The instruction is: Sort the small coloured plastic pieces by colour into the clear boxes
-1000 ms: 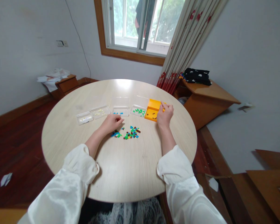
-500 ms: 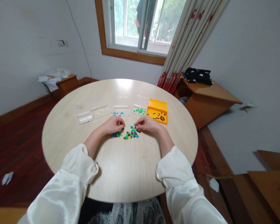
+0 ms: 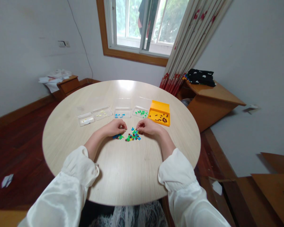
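Note:
A mixed pile of small building bricks, blue, green, brown and yellow, lies mid-table between my hands. My left hand hovers at the pile's left side, thumb and fingers pinched together; what is between them is too small to make out. Under it a smaller cluster of blue and green bricks shows. At the pile's upper right, the fingertips of my right hand are closed in a pinch, touching or just above the bricks. Whether a piece is in that pinch is hidden.
Beyond my hands stand clear boxes with pale pieces, yellowish pieces, blue pieces and green pieces. An orange box with brown pieces is at the right. All sit on the round wooden table.
Both hands have shifted only slightly, the right one dipping a little toward the pile. The boxes stay where they were.

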Action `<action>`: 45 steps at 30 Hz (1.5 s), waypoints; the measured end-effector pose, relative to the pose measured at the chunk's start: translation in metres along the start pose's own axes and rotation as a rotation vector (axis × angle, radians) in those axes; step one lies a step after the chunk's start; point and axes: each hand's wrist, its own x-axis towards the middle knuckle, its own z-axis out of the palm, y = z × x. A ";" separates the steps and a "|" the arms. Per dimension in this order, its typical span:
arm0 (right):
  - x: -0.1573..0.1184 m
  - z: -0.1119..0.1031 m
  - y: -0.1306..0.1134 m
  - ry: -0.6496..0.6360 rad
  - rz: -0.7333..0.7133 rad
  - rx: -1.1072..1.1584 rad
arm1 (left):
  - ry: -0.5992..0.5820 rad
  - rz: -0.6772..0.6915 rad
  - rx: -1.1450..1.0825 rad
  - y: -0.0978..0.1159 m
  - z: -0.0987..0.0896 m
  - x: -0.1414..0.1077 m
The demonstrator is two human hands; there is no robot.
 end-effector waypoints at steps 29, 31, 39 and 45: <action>0.012 -0.034 0.017 1.116 -0.129 0.012 | 0.399 -0.167 -0.683 0.001 0.002 0.010; 0.006 -0.041 0.022 1.211 -0.067 -0.099 | 0.403 -0.174 -0.787 0.002 0.000 0.009; -0.004 -0.044 0.030 1.256 0.165 -0.436 | 0.386 -0.229 -0.997 0.006 -0.005 0.006; 0.009 -0.028 0.020 1.183 -0.113 -0.383 | 0.362 -0.237 -1.081 0.007 -0.003 0.007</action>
